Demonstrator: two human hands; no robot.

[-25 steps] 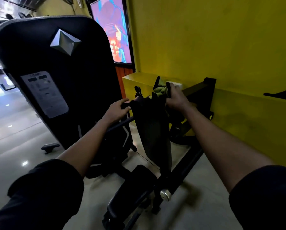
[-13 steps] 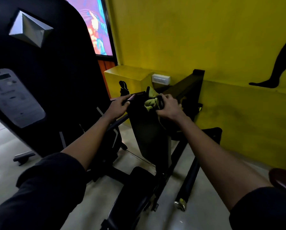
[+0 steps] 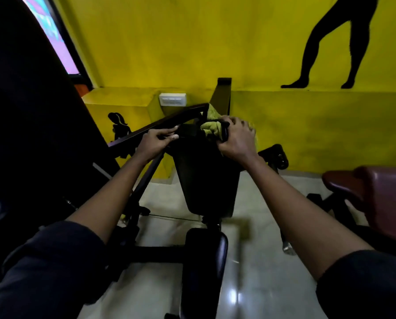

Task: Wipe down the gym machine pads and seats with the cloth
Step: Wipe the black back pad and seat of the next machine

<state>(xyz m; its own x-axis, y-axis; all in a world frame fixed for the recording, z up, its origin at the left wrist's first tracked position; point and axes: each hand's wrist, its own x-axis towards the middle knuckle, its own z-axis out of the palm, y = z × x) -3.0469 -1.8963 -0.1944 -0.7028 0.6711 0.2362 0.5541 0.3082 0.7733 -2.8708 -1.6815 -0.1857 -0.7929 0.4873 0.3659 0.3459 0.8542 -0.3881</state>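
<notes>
Cloth (image 3: 212, 127), yellow-green, bunched at the top of the black back pad (image 3: 206, 178) | right hand (image 3: 237, 137) clamped over it, fingers curled | left hand (image 3: 156, 141) closed round the dark bar (image 3: 160, 124) just beside the pad | seat (image 3: 203, 268) below

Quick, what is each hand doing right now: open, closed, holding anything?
Left hand: closed on the top edge of the black back pad.
Right hand: closed on the yellow-green cloth, pressed against the pad's top.
</notes>
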